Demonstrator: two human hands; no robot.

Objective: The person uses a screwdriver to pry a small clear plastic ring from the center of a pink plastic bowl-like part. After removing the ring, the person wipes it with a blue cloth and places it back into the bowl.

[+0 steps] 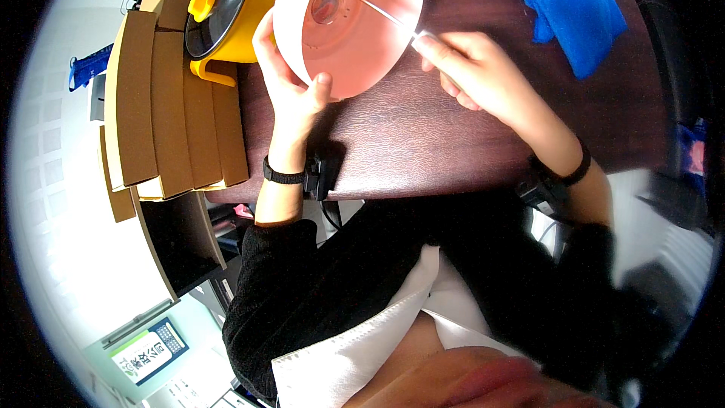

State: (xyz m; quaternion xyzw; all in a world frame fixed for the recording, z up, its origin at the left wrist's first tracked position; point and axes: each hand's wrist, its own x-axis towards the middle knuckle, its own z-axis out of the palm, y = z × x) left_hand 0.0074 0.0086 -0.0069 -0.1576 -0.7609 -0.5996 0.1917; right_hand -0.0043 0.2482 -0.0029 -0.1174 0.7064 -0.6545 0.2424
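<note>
My left hand (291,79) grips the rim of a pink, bowl-shaped plastic shell (377,45) and tilts its hollow side towards me. Inside, at the bottom, sits a round see-through part (327,6) with small holes or marks around it. My right hand (472,68) is closed round a thin tool with a silvery shaft (377,11). The shaft reaches into the shell, its dark tip beside the round part; whether it touches cannot be made out. My fingers hide the handle, so the exact kind of tool is unclear.
Left of the shell, a yellow pot (253,15) with a dark glass lid stands near stacked brown cardboard boxes (170,106). A blue cloth (570,15) lies at the far right of the dark wooden table (423,143). The table's near edge runs close to my body.
</note>
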